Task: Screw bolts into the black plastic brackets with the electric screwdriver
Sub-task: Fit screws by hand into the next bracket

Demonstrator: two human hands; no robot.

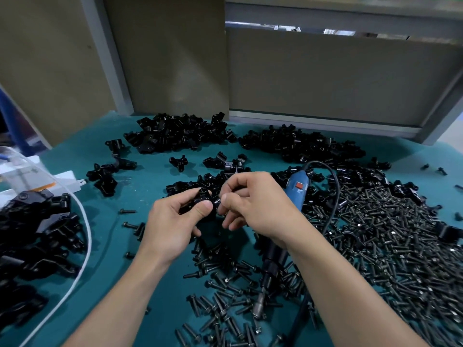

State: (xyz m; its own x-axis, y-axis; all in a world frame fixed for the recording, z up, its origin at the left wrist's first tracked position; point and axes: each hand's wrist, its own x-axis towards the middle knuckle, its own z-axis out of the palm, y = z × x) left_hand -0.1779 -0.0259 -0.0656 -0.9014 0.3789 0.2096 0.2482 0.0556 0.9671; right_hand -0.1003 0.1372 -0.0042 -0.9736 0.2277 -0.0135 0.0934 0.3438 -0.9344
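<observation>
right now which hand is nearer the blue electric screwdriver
Right. The right hand, pinching a black bolt, is beside the blue electric screwdriver; the left hand, gripping a black plastic bracket, is farther left.

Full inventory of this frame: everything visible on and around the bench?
brackets: uncountable, black, piles far centre, far right, near left
bolts: uncountable, dark, heap right and near centre
electric screwdriver: one, blue, black cord, lying under right forearm
cable: one, white, left
mat: one, teal, on table
panels: several, beige, behind
left hand: one, grips a single bracket, centre
right hand: one, pinches small dark part, likely a bolt, at that bracket
</observation>
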